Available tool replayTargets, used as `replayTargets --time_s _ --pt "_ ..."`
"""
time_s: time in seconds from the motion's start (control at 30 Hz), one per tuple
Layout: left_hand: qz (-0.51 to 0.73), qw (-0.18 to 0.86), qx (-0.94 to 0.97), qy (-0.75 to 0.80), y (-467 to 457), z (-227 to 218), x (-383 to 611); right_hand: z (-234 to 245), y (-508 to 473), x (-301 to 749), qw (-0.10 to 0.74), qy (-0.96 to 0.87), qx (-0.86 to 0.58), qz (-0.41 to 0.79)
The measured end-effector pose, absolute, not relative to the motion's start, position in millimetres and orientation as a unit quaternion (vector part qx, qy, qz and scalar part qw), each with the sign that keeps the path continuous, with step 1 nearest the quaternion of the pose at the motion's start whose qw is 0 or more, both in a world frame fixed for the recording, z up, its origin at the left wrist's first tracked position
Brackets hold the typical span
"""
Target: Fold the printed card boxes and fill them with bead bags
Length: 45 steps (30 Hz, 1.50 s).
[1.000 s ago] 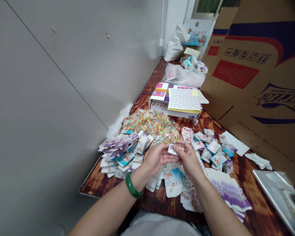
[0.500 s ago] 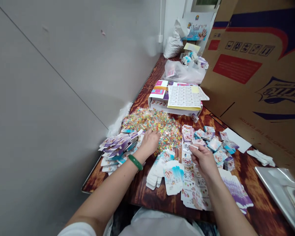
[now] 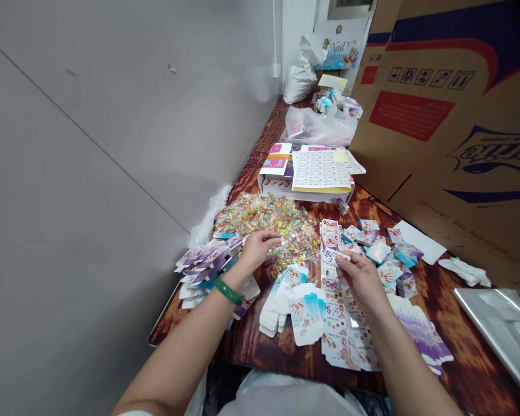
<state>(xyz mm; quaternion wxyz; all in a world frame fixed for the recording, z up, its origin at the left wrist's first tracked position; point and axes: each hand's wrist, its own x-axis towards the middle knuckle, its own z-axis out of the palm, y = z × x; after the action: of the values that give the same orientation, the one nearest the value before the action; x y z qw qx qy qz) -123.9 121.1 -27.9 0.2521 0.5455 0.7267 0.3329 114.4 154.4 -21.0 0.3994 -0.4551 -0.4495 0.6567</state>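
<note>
My left hand (image 3: 259,249), with a green bangle on the wrist, is over the near left part of a heap of small clear packets (image 3: 281,222) with bright bits inside. Its thumb and fingers are pinched together; what is between them is too small to make out. My right hand (image 3: 360,277) is closed on a small nail sticker sheet (image 3: 330,256) with dark round designs, gripped at its right end. Below that hand lie long strips of printed sticker sheets (image 3: 338,338). Between my arms, flat blue-and-white cartons (image 3: 307,318) are fanned out.
Purple flat cartons (image 3: 210,257) are piled by the left wall, more (image 3: 420,332) at the right. Small filled boxes (image 3: 378,252) sit right of the strips. Behind the heap stands a white box (image 3: 277,188) under printed sheets. A big cardboard carton (image 3: 416,167) walls the right side.
My left hand has risen slightly from the heap, its fingers now stretched to the right in a pinch. My right hand has tilted the sticker sheet so its printed face shows more.
</note>
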Motion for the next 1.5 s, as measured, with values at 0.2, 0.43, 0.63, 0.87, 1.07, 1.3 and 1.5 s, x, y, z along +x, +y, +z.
replayTargets --time_s 0.2,0.43,0.63,0.87,1.07,1.3,1.5 --pt "0.481 0.535 0.385 0.579 104 0 -103 -21 151 75 0.325 -0.511 -0.466 0.645" --pt "0.284 0.366 0.628 0.626 93 14 -90 -13 151 59 0.161 -0.647 -0.372 0.646" --pt "0.288 0.328 0.654 0.618 95 11 -94 -3 148 60 0.149 -0.646 -0.341 0.667" --pt "0.13 0.074 0.647 0.748 99 -2 -128 -13 152 74 0.198 -0.59 -0.426 0.657" --pt "-0.032 0.018 0.635 0.772 97 -21 -124 -14 151 83 0.231 -0.557 -0.433 0.669" --pt "-0.025 0.023 0.65 0.759 92 -10 -125 -17 151 90 0.239 -0.547 -0.441 0.67" --pt "-0.037 -0.016 0.671 0.74 86 -17 -127 -13 154 91 0.239 -0.535 -0.443 0.679"
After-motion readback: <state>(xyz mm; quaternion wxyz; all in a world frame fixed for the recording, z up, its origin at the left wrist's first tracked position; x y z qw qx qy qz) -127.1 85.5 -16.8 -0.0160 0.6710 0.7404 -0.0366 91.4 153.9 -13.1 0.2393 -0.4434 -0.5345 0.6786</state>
